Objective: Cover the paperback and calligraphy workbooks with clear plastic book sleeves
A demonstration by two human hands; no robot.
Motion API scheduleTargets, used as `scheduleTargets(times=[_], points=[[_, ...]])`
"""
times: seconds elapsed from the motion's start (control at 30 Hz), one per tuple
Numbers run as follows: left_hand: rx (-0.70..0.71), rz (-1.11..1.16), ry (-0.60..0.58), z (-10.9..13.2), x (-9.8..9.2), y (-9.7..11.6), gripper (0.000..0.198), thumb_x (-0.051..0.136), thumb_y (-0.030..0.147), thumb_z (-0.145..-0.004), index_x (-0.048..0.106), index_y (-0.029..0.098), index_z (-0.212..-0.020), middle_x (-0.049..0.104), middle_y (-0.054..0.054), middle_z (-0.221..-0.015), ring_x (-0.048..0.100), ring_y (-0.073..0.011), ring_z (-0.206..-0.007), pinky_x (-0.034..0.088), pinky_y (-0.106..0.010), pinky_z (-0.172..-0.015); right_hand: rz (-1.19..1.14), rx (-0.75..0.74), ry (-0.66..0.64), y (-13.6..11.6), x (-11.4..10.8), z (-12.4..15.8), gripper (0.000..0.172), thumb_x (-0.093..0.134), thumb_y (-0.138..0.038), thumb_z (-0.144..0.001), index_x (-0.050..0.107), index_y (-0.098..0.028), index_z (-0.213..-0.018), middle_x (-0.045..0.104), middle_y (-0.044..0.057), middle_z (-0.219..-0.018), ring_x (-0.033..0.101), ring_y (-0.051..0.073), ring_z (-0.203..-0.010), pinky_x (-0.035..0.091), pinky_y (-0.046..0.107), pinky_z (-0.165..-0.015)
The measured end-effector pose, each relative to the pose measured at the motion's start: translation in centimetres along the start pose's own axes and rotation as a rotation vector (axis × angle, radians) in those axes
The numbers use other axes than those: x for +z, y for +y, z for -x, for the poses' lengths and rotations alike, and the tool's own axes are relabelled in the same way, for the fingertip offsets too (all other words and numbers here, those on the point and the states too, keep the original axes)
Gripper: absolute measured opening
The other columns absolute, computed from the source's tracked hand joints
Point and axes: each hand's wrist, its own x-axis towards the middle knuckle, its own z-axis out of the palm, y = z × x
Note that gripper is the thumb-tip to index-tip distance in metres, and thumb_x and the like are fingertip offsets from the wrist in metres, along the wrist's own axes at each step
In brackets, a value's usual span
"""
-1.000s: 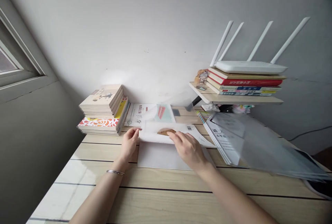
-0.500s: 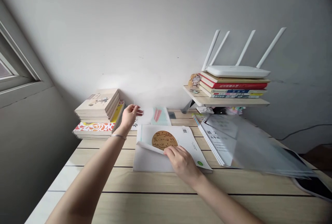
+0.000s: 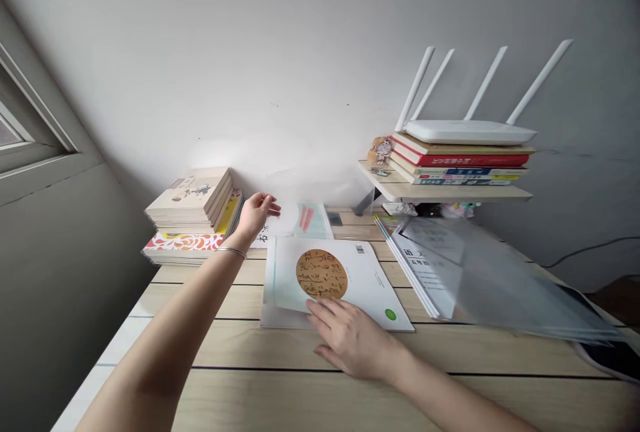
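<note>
Lying near the middle of the table is a white book (image 3: 367, 279) with a brown disc of handwritten characters on its cover. My right hand (image 3: 350, 335) rests at its lower edge, fingers stretched out flat on the cover and thumb apart. The cover's lower left corner is slightly raised. Beyond the book, my left hand (image 3: 257, 213) is pinched on what looks like a clear plastic book cover (image 3: 320, 185), faint against the wall. Behind them, a teal and white book (image 3: 315, 219) with a pink patch lies partly seen through the film.
A stack of books (image 3: 193, 202) stands at the left. On the right, clear plastic covers (image 3: 520, 285) overlap white booklets (image 3: 420, 272) and a dark device (image 3: 613, 355). A small raised shelf (image 3: 450, 192) carries books (image 3: 465, 162) and a white router (image 3: 470, 131).
My right hand has let go of the curled cover edge and flattened onto it. The cover now lies lower, with more of the brown disc showing. My left hand stays in nearly the same place.
</note>
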Motion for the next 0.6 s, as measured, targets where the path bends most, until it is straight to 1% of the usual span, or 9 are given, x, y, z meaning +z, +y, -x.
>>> scheduleTargets(times=[0.07, 0.13, 0.23, 0.3, 0.37, 0.43, 0.5, 0.6], points=[[0.003, -0.021, -0.016, 0.0, -0.1, 0.1, 0.016, 0.056, 0.028, -0.083, 0.055, 0.014, -0.076, 0.067, -0.004, -0.064, 0.065, -0.0146, -0.057, 0.05, -0.028, -0.061, 0.109, -0.027, -0.042, 0.0, -0.2, -0.2, 0.03, 0.05, -0.019, -0.085, 0.06, -0.009, -0.112, 0.06, 0.017, -0.12, 0.06, 0.024, -0.093, 0.049, 0.036, -0.074], [0.006, -0.042, -0.023, 0.0, -0.2, 0.2, 0.016, 0.056, 0.029, -0.083, 0.055, 0.015, -0.076, 0.067, -0.004, -0.065, 0.066, -0.0144, -0.057, 0.049, -0.026, -0.06, 0.207, -0.061, -0.089, -0.2, -0.2, -0.6, 0.031, 0.046, -0.007, -0.082, 0.062, -0.008, -0.108, 0.062, 0.019, -0.117, 0.063, 0.023, -0.086, 0.05, 0.034, -0.065], [0.01, -0.067, -0.021, 0.0, -0.1, 0.5, 0.016, 0.056, 0.028, -0.083, 0.055, 0.015, -0.075, 0.067, -0.005, -0.065, 0.066, -0.0144, -0.057, 0.047, -0.024, -0.057, 0.279, -0.065, -0.114, -0.8, 0.3, -1.2, 0.031, 0.047, -0.003, -0.078, 0.064, -0.007, -0.104, 0.064, 0.022, -0.112, 0.064, 0.026, -0.082, 0.049, 0.033, -0.054], [0.015, -0.073, -0.018, 0.0, 0.0, 0.5, 0.015, 0.055, 0.027, -0.083, 0.056, 0.014, -0.075, 0.067, -0.005, -0.065, 0.066, -0.0145, -0.056, 0.047, -0.024, -0.057, 0.314, -0.02, -0.077, -1.1, 0.8, -1.4, 0.031, 0.046, -0.002, -0.077, 0.063, -0.006, -0.103, 0.065, 0.022, -0.106, 0.065, 0.025, -0.077, 0.047, 0.031, -0.05], [0.022, -0.074, -0.016, 0.0, 0.1, 0.5, 0.015, 0.055, 0.027, -0.083, 0.056, 0.014, -0.075, 0.068, -0.005, -0.064, 0.065, -0.0146, -0.055, 0.047, -0.025, -0.057, 0.325, 0.042, -0.014, -1.2, 1.3, -1.6, 0.03, 0.045, -0.002, -0.079, 0.062, -0.007, -0.103, 0.067, 0.02, -0.1, 0.064, 0.022, -0.071, 0.045, 0.029, -0.049], [0.027, -0.068, -0.016, 0.0, 0.2, 0.5, 0.015, 0.056, 0.027, -0.083, 0.056, 0.014, -0.075, 0.067, -0.005, -0.064, 0.065, -0.0148, -0.054, 0.047, -0.025, -0.057, 0.321, 0.074, 0.043, -1.1, 1.4, -1.7, 0.028, 0.046, -0.002, -0.079, 0.062, -0.008, -0.102, 0.068, 0.016, -0.095, 0.062, 0.02, -0.068, 0.043, 0.028, -0.048], [0.033, -0.054, -0.021, 0.1, 0.1, 0.7, 0.016, 0.058, 0.029, -0.082, 0.056, 0.014, -0.075, 0.067, -0.005, -0.063, 0.065, -0.015, -0.055, 0.048, -0.025, -0.057, 0.311, 0.06, 0.072, -1.0, 1.1, -1.7, 0.027, 0.048, -0.002, -0.078, 0.061, -0.008, -0.101, 0.068, 0.015, -0.092, 0.062, 0.019, -0.067, 0.04, 0.027, -0.046], [0.068, -0.052, -0.028, 0.2, -0.3, 1.3, 0.019, 0.06, 0.032, -0.08, 0.056, 0.015, -0.074, 0.067, -0.004, -0.062, 0.065, -0.015, -0.056, 0.049, -0.026, -0.059, 0.272, 0.023, 0.076, -1.7, -0.5, -1.3, 0.026, 0.05, -0.002, -0.076, 0.06, -0.007, -0.1, 0.066, 0.012, -0.082, 0.059, 0.018, -0.062, 0.035, 0.027, -0.043]])
